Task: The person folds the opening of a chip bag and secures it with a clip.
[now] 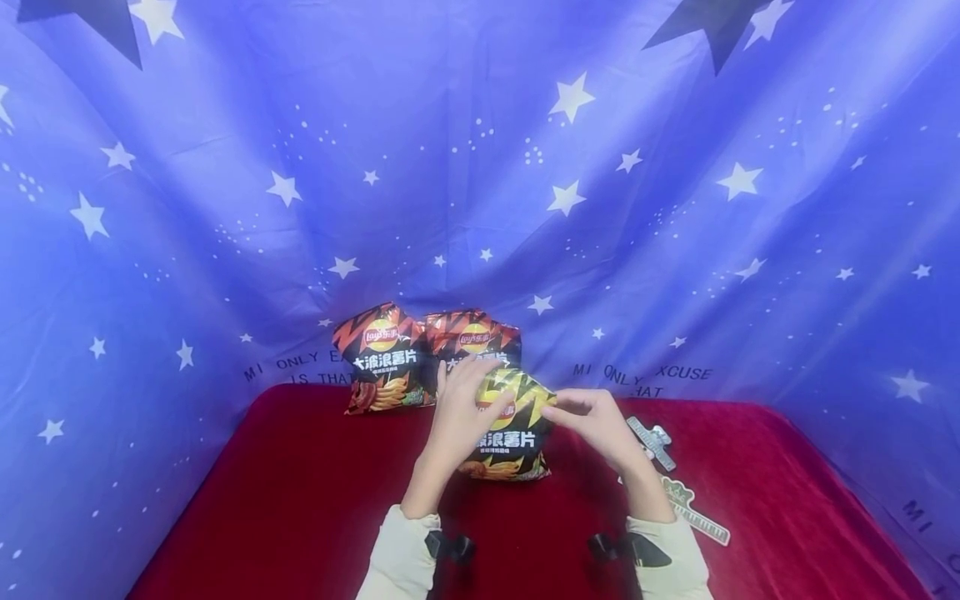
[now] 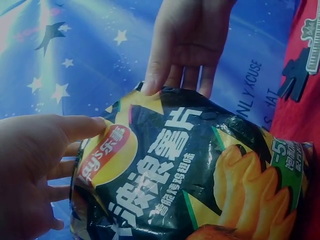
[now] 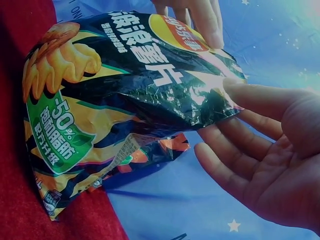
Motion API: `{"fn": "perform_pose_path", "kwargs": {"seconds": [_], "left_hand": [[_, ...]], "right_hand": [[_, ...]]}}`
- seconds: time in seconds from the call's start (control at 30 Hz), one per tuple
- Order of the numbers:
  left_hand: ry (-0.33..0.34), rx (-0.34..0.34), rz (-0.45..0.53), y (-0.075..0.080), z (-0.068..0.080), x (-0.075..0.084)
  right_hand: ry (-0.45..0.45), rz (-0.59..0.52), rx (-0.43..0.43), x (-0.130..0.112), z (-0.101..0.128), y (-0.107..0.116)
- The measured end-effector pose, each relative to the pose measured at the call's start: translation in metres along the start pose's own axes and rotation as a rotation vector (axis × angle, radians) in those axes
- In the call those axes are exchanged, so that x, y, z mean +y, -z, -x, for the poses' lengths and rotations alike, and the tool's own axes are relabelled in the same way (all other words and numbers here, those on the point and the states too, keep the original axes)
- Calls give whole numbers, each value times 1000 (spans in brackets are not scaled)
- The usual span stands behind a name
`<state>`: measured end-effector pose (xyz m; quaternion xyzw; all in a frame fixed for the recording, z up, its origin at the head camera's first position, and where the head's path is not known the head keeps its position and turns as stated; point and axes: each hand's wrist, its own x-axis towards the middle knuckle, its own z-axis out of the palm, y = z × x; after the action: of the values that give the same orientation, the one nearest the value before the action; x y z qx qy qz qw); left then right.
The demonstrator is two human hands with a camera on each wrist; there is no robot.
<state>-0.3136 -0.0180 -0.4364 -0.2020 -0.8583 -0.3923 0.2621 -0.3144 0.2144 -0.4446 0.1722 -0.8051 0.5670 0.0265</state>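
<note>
A yellow-and-black bag of potato chips (image 1: pixel 513 462) stands upright on the red cloth, between both hands. My left hand (image 1: pixel 456 417) pinches its upper left part; in the left wrist view the thumb lies on the front and the fingers go behind. At the upper right corner, my right hand (image 1: pixel 600 423) pinches the bag, its thumb on the front and its fingers behind in the right wrist view. The bag's top (image 3: pixel 220 95) looks creased there. Behind stand two red-and-black chip bags, one (image 1: pixel 386 362) at the left and another (image 1: pixel 476 329) partly hidden by the left hand.
To the right of the right hand lie a grey clip (image 1: pixel 651 442) and a pale green clip (image 1: pixel 693 510), the latter partly covered by the forearm. A red velvet cloth (image 1: pixel 300 500) covers the table. A blue star-printed curtain (image 1: pixel 450 208) hangs behind it.
</note>
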Motion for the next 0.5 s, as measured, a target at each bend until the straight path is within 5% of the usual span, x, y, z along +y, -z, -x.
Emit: {"fn": "perform_pose_path", "kwargs": {"seconds": [0.5], "left_hand": [[-10,30,78,-1,0,2]], "right_hand": [[24,28,22,-2,0,0]]}}
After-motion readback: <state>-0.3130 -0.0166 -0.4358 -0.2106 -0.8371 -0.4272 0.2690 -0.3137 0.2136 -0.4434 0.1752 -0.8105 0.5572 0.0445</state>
